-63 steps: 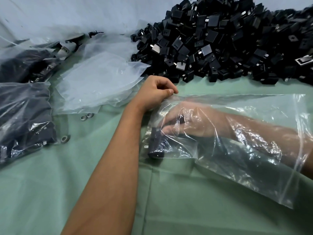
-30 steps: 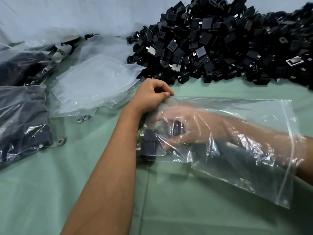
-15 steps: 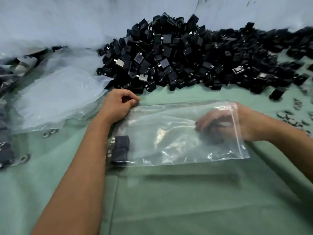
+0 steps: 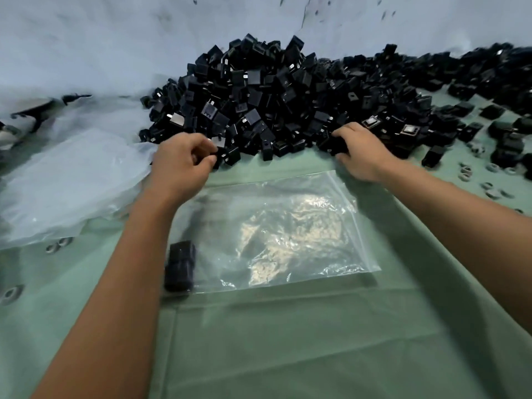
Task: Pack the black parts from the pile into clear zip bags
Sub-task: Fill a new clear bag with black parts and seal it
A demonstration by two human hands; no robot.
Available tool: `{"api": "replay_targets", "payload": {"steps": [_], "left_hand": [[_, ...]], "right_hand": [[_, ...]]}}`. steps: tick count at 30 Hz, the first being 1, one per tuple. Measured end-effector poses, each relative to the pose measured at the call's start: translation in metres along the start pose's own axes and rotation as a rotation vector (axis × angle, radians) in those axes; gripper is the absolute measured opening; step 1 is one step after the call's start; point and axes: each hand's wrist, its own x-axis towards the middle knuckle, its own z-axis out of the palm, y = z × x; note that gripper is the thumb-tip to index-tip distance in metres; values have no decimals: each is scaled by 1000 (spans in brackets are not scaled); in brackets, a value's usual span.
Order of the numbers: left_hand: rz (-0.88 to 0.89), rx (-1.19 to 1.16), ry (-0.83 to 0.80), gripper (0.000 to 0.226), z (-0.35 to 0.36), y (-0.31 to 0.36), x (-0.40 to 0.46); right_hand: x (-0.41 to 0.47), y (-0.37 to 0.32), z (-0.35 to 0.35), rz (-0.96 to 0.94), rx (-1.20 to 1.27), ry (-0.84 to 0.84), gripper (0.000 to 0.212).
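Head view looks down on both hands at the near edge of the big pile of black parts (image 4: 288, 105). The left hand (image 4: 180, 162) is curled, fingertips pinching a part at the pile's edge. The right hand (image 4: 361, 152) is curled over a black part too, gripping it. The clear zip bag (image 4: 276, 231) lies flat on the green table (image 4: 288, 341) between the arms, with black parts (image 4: 180, 266) in its left end. The left arm hides part of the bag.
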Motion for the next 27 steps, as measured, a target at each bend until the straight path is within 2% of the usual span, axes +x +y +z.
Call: {"api": "replay_targets", "payload": {"steps": [3, 6, 8, 11, 13, 15, 17, 20, 23, 27], "left_hand": [[226, -54, -57, 12, 10, 49, -1], [434, -53, -253, 20, 32, 98, -6], [495, -46, -385, 32, 51, 123, -11], [548, -30, -491, 45, 72, 144, -18], [584, 3, -510, 44, 79, 146, -21], [596, 28, -514, 35, 79, 140, -20], [572, 2, -531, 28, 76, 131, -17], [512, -59, -563, 34, 73, 121, -14], [493, -104, -592, 38, 79, 123, -17], [446, -98, -590, 43, 89, 121, -20]], "right_hand": [[1, 0, 8, 14, 19, 50, 47], [-9, -5, 6, 27, 45, 46, 43], [-23, -7, 0, 64, 127, 67, 42], [-54, -11, -16, 188, 613, 81, 22], [-76, -11, -26, 269, 959, -14, 23], [-95, -8, -36, 317, 1083, -131, 20], [-110, -5, -42, 312, 1077, -257, 23], [-123, -6, -44, 310, 1049, -421, 20], [-124, -7, -40, 371, 1062, -426, 9], [-118, -5, -33, 462, 1171, -342, 10]]}}
